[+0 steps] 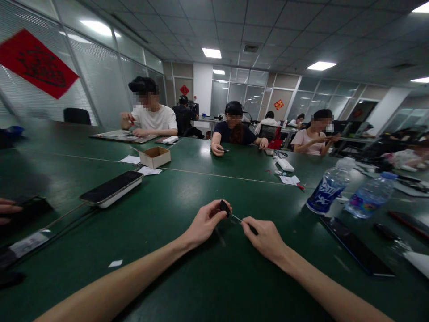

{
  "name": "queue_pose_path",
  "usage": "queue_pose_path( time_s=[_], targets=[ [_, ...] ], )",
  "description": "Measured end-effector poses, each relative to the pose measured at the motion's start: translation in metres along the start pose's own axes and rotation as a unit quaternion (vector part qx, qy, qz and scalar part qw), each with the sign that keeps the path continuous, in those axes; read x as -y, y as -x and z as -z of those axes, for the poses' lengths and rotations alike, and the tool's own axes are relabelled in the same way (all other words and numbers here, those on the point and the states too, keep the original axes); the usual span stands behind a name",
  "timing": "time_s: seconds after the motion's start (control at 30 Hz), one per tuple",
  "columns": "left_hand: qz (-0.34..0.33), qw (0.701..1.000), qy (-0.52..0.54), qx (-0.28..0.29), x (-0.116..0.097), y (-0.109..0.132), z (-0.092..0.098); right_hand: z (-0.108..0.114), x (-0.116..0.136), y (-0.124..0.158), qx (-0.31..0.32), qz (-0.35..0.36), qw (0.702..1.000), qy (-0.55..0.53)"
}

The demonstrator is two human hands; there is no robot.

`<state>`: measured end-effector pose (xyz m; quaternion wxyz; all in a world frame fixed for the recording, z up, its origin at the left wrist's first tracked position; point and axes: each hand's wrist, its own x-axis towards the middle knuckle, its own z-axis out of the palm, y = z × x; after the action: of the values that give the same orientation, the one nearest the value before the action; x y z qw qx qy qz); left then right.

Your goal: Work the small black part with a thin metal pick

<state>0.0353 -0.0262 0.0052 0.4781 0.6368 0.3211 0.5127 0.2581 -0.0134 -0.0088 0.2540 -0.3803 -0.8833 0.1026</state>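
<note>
Action over the green desk (pixel 110 290) in the head view: left grip (pixel 204 225) pinched narrow on a small black part (pixel 225 208), right grip (pixel 264 239) narrow on a thin metal-tipped black tool (pixel 236 218), tip right at the part, nothing visibly finished yet.

No wording on anything here can be read with confidence. A large red diamond-shaped banner (pixel 38 63) on the glass wall at the left carries black calligraphy, too skewed and blurred to make out. Smaller red diamond signs (pixel 184 90) and (pixel 279 104) on the far partitions show gold or dark marks, too small to read. The water bottle (pixel 328 192) on the worktop (pixel 214 179) has a blue label with large white stylised characters, not legible, and the second bottle (pixel 370 197) has a colourful label, also unreadable.
</note>
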Motion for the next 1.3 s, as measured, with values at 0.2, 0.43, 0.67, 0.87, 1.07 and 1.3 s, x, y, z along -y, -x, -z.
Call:
queue_pose_path(
  time_s=[0.2, 0.43, 0.67, 0.87, 1.07, 1.3],
  targets=[
    [0.011, 1.000, -0.020, 0.011, -0.001, 0.001, 0.001, 0.001, -0.001, 0.001, 0.014, 0.014, 1.000, 0.005],
    [0.035, 0.999, 0.017, 0.018, 0.002, 0.000, 0.001, 0.002, -0.001, 0.001, -0.010, 0.024, 1.000, -0.012],
    [0.052, 0.997, 0.035, 0.042, 0.005, 0.000, -0.004, 0.003, 0.005, -0.001, -0.076, -0.013, 0.996, -0.055],
    [0.109, 0.989, 0.103, 0.001, 0.011, 0.000, 0.000, 0.001, 0.007, -0.001, -0.058, -0.018, 0.998, -0.020],
    [0.129, 0.983, 0.126, -0.018, 0.015, 0.000, 0.001, 0.003, 0.008, -0.003, -0.052, -0.033, 0.998, 0.000],
    [0.117, 0.983, 0.132, -0.047, 0.017, -0.002, 0.000, 0.005, 0.011, -0.003, -0.029, -0.022, 0.999, 0.010]
  ],
)
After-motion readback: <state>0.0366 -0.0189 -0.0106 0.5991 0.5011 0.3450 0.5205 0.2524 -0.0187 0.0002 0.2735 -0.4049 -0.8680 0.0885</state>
